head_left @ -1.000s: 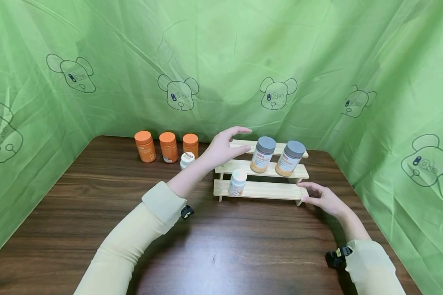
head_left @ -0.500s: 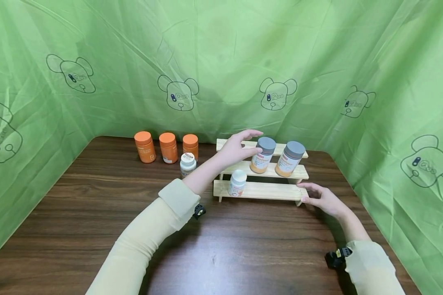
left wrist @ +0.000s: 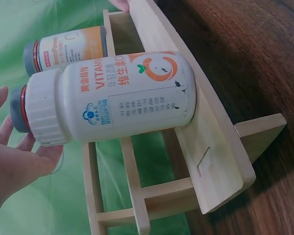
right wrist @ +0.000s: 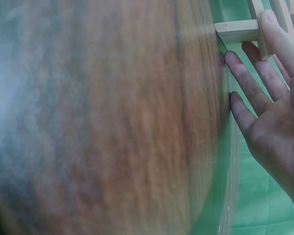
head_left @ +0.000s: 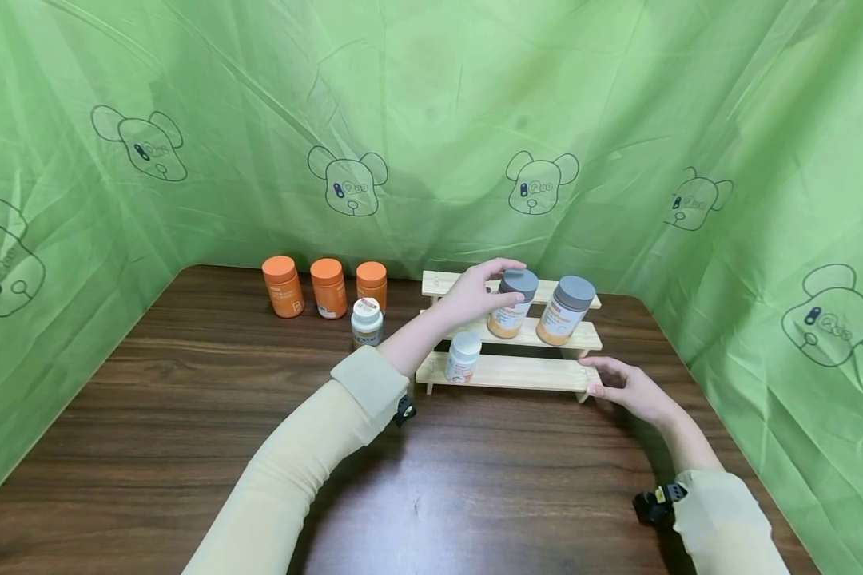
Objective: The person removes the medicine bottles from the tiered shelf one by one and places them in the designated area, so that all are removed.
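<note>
My left hand (head_left: 476, 294) reaches over the wooden three-tier display rack (head_left: 532, 370). Its thumb and fingers curve round the grey lid of a supplement bottle (head_left: 507, 321) on the middle tier. Beside that bottle stands a matching grey-lidded one (head_left: 562, 319). On the bottom tier, a white vitamin bottle (head_left: 463, 359) stands upright at the left; seen from the left wrist, the white bottle (left wrist: 122, 95) partly hides the gripped one. My right hand (head_left: 633, 389) holds the right end of the bottom tier, with the thumb in front and fingers behind in the right wrist view.
Several bottles stand left of the rack. Three have orange lids: the left (head_left: 284, 289), middle (head_left: 329, 291) and right (head_left: 371, 279) ones. A white-lidded bottle (head_left: 367, 321) stands before the right one. A green curtain (head_left: 431, 104) hangs behind the dark wooden table (head_left: 187, 415).
My left hand has moved right from above the rack's left side to the nearer grey-lidded bottle, and its fingers have come round the lid. My right hand has stayed at the rack's end.
</note>
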The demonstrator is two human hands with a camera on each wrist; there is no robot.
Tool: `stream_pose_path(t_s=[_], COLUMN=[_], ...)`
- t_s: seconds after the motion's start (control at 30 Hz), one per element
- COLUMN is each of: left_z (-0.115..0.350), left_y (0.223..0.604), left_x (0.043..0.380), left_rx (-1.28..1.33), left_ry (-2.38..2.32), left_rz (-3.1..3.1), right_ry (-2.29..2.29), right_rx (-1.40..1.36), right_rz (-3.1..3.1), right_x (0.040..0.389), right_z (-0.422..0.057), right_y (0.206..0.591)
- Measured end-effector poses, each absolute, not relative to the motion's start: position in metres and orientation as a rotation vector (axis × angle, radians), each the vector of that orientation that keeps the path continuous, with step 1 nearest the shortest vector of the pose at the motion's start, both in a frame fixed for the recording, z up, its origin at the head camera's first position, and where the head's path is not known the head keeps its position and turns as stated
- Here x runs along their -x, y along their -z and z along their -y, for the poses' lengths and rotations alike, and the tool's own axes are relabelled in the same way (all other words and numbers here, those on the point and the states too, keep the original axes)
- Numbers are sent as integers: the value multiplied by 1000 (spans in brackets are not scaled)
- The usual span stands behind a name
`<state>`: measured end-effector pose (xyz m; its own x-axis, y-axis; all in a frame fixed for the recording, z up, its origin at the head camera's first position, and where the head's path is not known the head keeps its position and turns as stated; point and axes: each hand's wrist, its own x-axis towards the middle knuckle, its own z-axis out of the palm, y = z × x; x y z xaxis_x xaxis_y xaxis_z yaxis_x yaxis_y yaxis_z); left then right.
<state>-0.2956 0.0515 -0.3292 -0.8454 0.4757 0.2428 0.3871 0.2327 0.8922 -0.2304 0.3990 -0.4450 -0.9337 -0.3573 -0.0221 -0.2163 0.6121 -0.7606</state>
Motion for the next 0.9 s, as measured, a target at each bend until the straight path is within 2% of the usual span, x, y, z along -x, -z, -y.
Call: stream_pose_path(t_s=[0.9], left_z=[-57], left_y=[337], left_x=[302], left_rx=[-792], left_ry=[-1744], left_rz=[-2344], right_ry=[1235], right_rx=[462], right_rz=[-2647], right_x=[230], right_z=[-398], right_y=[444])
